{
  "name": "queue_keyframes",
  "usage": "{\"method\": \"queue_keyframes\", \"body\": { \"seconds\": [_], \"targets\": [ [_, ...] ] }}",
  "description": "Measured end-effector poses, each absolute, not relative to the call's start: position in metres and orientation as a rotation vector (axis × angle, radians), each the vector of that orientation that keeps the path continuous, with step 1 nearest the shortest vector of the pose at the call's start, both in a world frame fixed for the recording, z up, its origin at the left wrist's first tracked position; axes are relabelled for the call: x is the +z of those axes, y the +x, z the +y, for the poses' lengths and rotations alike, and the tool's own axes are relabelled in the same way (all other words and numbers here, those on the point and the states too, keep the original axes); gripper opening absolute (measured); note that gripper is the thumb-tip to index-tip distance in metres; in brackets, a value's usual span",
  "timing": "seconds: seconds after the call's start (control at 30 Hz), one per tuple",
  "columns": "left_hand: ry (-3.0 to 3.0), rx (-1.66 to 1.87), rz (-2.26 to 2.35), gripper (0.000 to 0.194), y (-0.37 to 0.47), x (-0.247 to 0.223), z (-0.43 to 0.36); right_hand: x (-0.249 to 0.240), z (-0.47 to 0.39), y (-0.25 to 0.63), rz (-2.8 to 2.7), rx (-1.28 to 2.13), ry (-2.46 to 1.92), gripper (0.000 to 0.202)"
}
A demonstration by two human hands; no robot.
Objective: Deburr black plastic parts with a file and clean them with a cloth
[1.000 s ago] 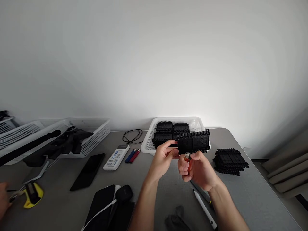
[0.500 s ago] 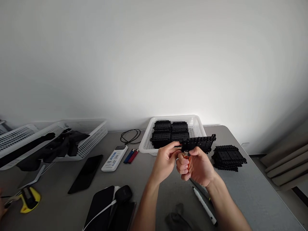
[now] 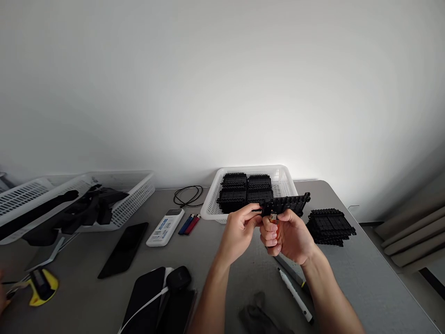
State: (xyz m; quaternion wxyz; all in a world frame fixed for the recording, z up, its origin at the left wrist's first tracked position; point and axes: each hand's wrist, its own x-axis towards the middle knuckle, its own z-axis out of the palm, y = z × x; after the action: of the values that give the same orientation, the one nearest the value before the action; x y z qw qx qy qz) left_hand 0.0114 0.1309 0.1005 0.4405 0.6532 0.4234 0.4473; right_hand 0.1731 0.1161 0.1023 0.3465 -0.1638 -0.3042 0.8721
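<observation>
From the head view, I see the left hand (image 3: 238,232) pinching the near-left end of a black ridged plastic plate (image 3: 287,204) before a white plastic mesh basket (image 3: 285,187). The right hand (image 3: 290,237) is curled around an orange metal-topped lighter (image 3: 273,217) just below the plate. Right of the basket, stacked black ridged plates (image 3: 331,226) lie on the grey tabletop (image 3: 375,283).

Bare forearms (image 3: 213,292), seemingly bare hands (image 3: 292,237)

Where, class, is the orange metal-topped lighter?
Head view, right of centre: the lighter is gripped in the right hand, below the black ridged plastic plate.
</observation>
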Motion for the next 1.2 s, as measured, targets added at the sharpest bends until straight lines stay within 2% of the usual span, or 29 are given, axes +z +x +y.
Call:
{"method": "queue_keyframes", "body": {
  "seconds": [0.4, 0.8, 1.2],
  "targets": [
    [1.567, 1.15, 1.03, 0.038, -0.006, 0.098, 0.135, 0.096, 0.125, 0.192, -0.74, 2.201, -0.433, 0.029],
    [1.565, 1.222, 1.067, 0.035, -0.017, 0.099, 0.135, 0.098, 0.129, 0.211, -0.629, 2.114, -0.442, 0.028],
    [1.649, 1.155, 1.113, 0.037, -0.006, 0.097, 0.134, 0.098, 0.124, 0.191, -0.74, 2.203, -0.435, 0.029]
  ]
}}
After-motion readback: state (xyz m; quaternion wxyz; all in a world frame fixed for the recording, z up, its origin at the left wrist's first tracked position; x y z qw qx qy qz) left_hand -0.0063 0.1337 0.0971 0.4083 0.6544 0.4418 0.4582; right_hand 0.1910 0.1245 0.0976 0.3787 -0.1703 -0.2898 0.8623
